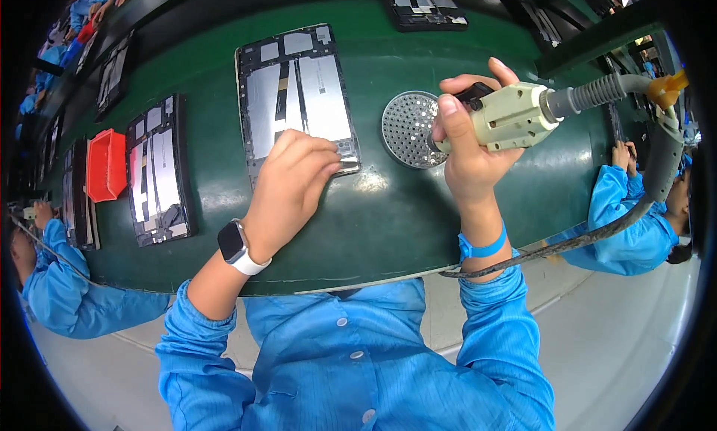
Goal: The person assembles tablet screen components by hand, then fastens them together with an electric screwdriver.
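Item: opened tablet back (299, 95), a flat dark rectangle with silver battery cells and small boards exposed, lying on the green conveyor belt (388, 207). Its long axis runs roughly from 12 to 6 o'clock, tipped slightly toward 5. It sits at about 11 o'clock from the person's chest.

Left hand (291, 188): palm down, fingers pressed together and laid flat on the tablet's near right corner, touching it and pinning it to the belt rather than pinching anything. A white smartwatch (235, 246) sits on that wrist. This is the nearer hand to the tablet.

Right hand (467, 151): wrapped tight around a beige powered screwdriver (511, 116) with a corrugated grey hose (597, 92) leading off toward 2 o'clock. The tool lies nearly level, nose pointing to 9 o'clock, with its tip over the edge of a round perforated metal screw tray (407, 126). Whether the tip touches the tray cannot be told. The tablet corner lies at 9 o'clock from the tool's nose, just beyond the tray.

Surroundings: a second opened tablet (158, 169) at 9 o'clock, a red bin (106, 164) beyond it, another unit (422, 5) at 12 o'clock. Co-workers in blue sleeves sit at the far left (60, 289) and far right (624, 229).
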Available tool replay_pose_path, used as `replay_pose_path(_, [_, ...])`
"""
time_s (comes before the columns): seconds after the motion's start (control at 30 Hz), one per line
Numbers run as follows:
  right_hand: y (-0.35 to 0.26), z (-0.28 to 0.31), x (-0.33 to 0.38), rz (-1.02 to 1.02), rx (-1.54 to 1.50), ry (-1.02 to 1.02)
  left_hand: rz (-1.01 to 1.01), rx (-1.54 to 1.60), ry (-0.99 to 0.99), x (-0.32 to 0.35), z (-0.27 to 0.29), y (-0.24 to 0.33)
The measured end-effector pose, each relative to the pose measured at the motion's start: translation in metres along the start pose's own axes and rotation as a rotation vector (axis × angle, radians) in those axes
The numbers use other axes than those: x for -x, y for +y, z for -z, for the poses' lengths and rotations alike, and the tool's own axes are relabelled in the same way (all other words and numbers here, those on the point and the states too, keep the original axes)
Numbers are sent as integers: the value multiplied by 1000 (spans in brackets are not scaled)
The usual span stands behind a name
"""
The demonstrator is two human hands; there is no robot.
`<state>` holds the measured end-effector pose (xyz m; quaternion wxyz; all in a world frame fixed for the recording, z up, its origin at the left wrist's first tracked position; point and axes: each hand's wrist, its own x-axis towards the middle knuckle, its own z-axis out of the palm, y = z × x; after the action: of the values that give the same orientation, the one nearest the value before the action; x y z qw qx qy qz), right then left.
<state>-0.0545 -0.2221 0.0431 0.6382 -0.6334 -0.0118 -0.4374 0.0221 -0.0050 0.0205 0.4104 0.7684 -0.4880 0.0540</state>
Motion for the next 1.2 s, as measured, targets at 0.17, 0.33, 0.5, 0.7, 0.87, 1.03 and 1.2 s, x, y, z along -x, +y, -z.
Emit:
replay_pose_path(0.17, [0,-2,1,-6,3,6,-77,-18,-1,9,-3,-1])
replay_pose_path(0.33, [-1,-1,1,-16,26,8,-162,-71,-80,9,-1,-2])
replay_pose_path(0.5, [-3,-3,3,-23,32,-9,-141,-131,10,15,-9,0])
replay_pose_path(0.7, [-6,-17,0,-107,-109,24,-201,-230,50,20,-11,-7])
replay_pose_path(0.87, [-13,-47,2,-126,-81,-75,-199,-292,66,23,-11,-8])
replay_pose_path(1.03, [-3,-63,13,-164,-198,-111,-225,-283,38,25,-13,-10])
replay_pose_path(1.2, [4,-66,17,-141,-172,-129,-226,-281,49,22,-13,-11])
